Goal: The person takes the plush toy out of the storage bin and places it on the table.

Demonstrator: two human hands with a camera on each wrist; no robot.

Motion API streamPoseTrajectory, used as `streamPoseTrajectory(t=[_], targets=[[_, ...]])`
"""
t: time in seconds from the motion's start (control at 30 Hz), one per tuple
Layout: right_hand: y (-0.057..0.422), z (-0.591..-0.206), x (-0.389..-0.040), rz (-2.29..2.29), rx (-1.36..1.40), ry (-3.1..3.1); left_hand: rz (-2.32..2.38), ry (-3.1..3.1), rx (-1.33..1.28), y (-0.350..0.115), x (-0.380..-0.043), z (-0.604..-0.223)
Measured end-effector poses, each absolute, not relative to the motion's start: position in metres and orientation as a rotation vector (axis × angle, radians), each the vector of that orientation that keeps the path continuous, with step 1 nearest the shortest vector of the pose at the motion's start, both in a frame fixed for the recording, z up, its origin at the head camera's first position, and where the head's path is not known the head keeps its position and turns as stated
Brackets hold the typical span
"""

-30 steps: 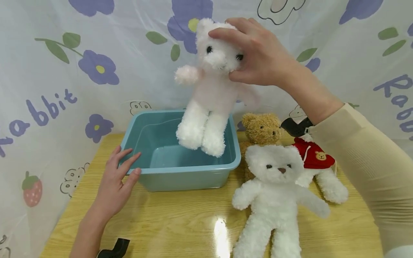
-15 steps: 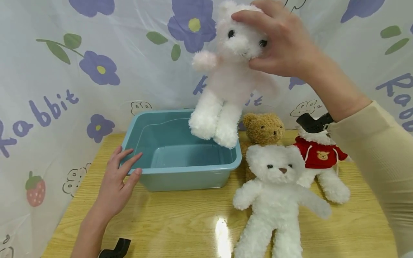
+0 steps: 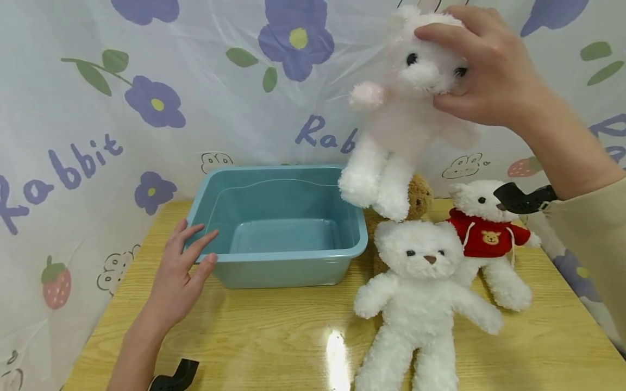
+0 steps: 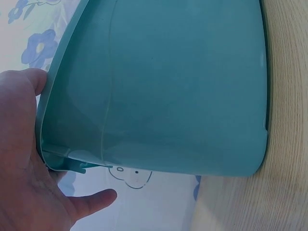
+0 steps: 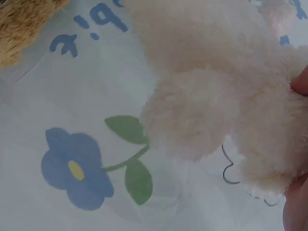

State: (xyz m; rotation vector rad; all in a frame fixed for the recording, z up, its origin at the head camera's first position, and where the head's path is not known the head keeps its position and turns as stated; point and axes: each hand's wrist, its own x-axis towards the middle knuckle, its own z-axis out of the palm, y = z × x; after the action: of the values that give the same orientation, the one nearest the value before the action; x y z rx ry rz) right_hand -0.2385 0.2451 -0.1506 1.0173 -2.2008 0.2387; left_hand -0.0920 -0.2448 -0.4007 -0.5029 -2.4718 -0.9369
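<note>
My right hand [image 3: 494,70] grips a white and pale pink teddy bear [image 3: 406,119] by the side of its head. The bear hangs upright in the air, above the right end of a blue-green plastic tub [image 3: 288,255] and the toys beside it. Its fluffy body [image 5: 192,110] fills much of the right wrist view. My left hand [image 3: 181,277] rests on the tub's front left corner, its fingers lying over the rim. In the left wrist view the thumb of the left hand [image 4: 29,144] stands away from the tub wall [image 4: 168,86].
A white teddy bear [image 3: 420,304] lies on the wooden table [image 3: 274,336] at the front right. Behind it, a brown teddy bear [image 3: 420,198] is mostly hidden. Farther right sits a white bear in a red hoodie [image 3: 489,239]. A patterned curtain [image 3: 195,98] hangs behind.
My right hand has carried the pink and white bear rightward from over the tub, rising first and then dipping slightly. The left hand and tub stay in place.
</note>
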Motion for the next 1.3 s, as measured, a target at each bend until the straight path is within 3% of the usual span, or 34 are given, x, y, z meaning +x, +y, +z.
streamPoseTrajectory(t=[0.4, 0.7, 1.3], targets=[[0.292, -0.159, -0.227, 0.152, 0.955, -2.211, -0.939, -2.467, -0.488, -0.248, -0.090, -0.400], [0.326, -0.172, -0.202, 0.078, 0.750, -2.302, -0.923, -2.463, -0.489, -0.249, -0.090, -0.401], [0.395, -0.210, -0.178, 0.258, 0.645, -2.267, -0.929, -2.466, -0.486, -0.252, -0.089, -0.400]])
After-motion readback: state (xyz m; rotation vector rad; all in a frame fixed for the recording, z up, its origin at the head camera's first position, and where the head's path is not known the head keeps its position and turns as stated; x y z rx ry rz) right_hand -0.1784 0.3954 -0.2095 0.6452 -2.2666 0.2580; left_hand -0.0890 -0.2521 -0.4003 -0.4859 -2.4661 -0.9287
